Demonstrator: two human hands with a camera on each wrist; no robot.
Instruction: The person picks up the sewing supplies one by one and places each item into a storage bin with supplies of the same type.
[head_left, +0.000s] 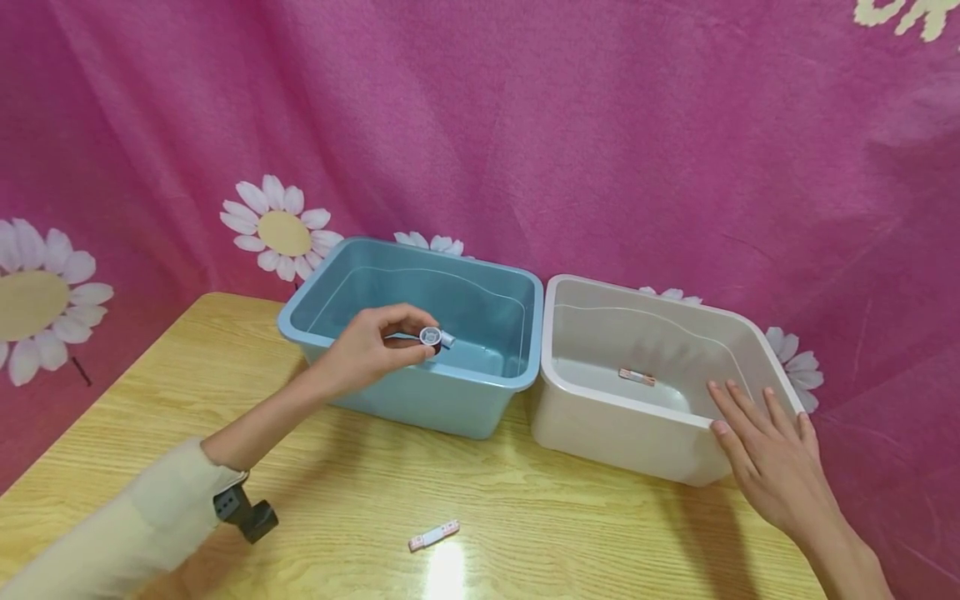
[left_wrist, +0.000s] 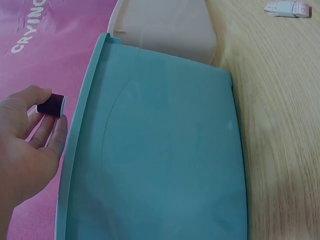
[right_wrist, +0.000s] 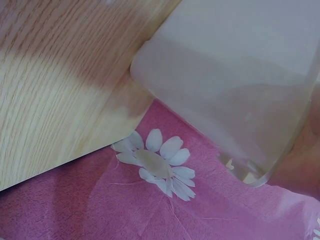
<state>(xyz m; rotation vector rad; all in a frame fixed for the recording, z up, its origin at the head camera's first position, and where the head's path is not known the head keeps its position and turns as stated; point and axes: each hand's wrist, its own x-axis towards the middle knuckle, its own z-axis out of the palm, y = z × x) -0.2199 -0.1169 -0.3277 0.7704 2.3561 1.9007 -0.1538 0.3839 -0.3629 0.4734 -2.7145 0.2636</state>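
In the head view my left hand [head_left: 372,343] pinches a dark spool of thread [head_left: 431,337] between thumb and fingers, above the blue bin [head_left: 420,400]. The spool's white end faces up there; its dark side [left_wrist: 50,105] shows in the left wrist view. Just beyond it, a small whitish cylinder [head_left: 447,339] appears over the bin's inside; whether it lies in the bin is unclear. My right hand [head_left: 776,458] rests with spread fingers on the near right rim of the beige bin [head_left: 622,429]. Inside that bin lies a folded measuring tape [head_left: 637,377].
Another folded measuring tape [head_left: 433,535] lies on the wooden table [head_left: 570,533] in front of the bins. The two bins stand side by side, close together. Behind them hangs a pink cloth [head_left: 480,125] with white flowers. A dark wrist device [head_left: 246,512] hangs at the left sleeve.
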